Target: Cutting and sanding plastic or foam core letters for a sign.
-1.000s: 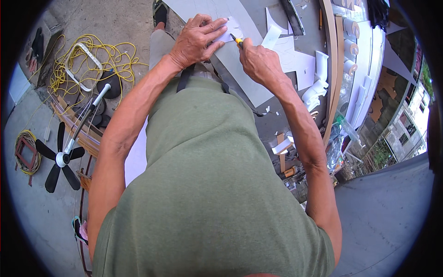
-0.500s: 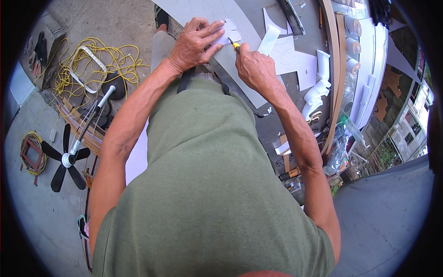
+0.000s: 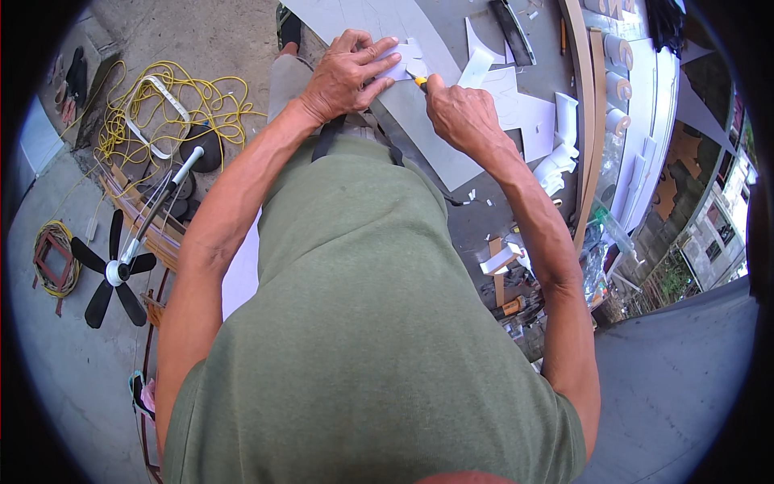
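Note:
My left hand lies with its fingers stretched out, pressing down a small white sheet piece. Under that piece runs a long grey-white board, slanting across the work table. In my right hand is a utility knife with a yellow and black handle, my fingers wrapped round it. The blade end points up and left and reaches the edge of the small white piece. Whether the blade is cutting into it I cannot tell.
Right of my hands lie white sheet offcuts and a curled white strip. Long brown strips stand near white rolls at the table's right. A black-bladed fan and tangled yellow cord are at the left.
My right hand and the knife have shifted slightly right and down. The small white piece sits a little differently under my left fingers, which remain on it.

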The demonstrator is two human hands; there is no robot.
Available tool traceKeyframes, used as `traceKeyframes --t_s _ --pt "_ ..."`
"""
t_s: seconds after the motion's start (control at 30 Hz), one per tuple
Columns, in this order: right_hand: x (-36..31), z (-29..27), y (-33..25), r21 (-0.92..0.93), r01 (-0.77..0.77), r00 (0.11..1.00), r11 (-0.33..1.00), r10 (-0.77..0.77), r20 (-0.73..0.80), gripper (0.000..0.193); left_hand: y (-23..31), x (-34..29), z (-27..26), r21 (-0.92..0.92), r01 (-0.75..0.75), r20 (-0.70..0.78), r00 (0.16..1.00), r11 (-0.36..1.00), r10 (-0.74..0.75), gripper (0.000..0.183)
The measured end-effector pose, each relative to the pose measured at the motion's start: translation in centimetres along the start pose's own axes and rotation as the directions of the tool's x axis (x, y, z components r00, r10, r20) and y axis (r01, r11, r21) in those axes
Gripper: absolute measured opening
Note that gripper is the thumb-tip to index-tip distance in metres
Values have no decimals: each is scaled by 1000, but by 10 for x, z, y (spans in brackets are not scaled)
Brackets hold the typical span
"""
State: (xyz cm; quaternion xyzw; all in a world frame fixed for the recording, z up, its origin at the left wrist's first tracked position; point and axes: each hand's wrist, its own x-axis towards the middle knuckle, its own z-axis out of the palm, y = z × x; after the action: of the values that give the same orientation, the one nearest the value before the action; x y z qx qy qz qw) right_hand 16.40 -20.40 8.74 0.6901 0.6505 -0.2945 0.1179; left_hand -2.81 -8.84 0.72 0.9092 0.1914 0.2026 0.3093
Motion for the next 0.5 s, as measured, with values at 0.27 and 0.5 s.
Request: traceKeyframes --t_s 0.27,0.5 --pt "1 -4 -5 109 -80 994 991 72 80 28 2 -1 1 36 3 30 1000 999 -4 43" --pt "-1 0 -21 186 -214 976 959 201 86 31 8 -3 6 126 44 -9 999 991 -43 45"
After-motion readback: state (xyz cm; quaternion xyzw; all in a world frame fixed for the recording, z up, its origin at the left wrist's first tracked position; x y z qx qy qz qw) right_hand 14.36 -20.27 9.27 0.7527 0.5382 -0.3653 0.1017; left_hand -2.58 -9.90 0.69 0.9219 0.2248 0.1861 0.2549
